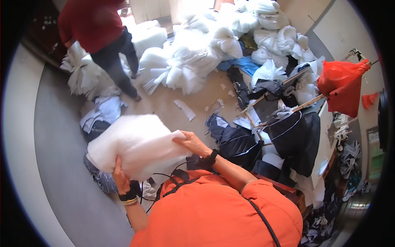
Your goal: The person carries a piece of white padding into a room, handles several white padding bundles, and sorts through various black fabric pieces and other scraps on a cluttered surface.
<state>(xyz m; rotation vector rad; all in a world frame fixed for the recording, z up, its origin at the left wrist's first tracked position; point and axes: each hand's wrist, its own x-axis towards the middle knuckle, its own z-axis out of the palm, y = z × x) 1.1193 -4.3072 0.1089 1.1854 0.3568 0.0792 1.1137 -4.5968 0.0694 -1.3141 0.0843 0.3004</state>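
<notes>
A thick white sheet of fluffy wadding (pixel 132 142) spans the space between my two hands, held up in front of my body. My left hand (pixel 121 177) grips its lower left part, thumb on the near face and the fingers partly hidden. At the upper right corner, my right hand (pixel 196 143) pinches the wadding between thumb and fingers. Dark bands circle both wrists. Beneath and beyond the sheet, folded grey-blue cloth (pixel 103 112) lies heaped against the wall side.
Tied bundles of white wadding (pixel 185 61) are piled along the far side. Another person (pixel 98 37) in a red top stands at the upper left. Dark fabric pieces (pixel 234 139) and a wooden frame (pixel 268 95) crowd the right. A red bag (pixel 341 86) hangs there. Scraps (pixel 185 109) lie on the floor.
</notes>
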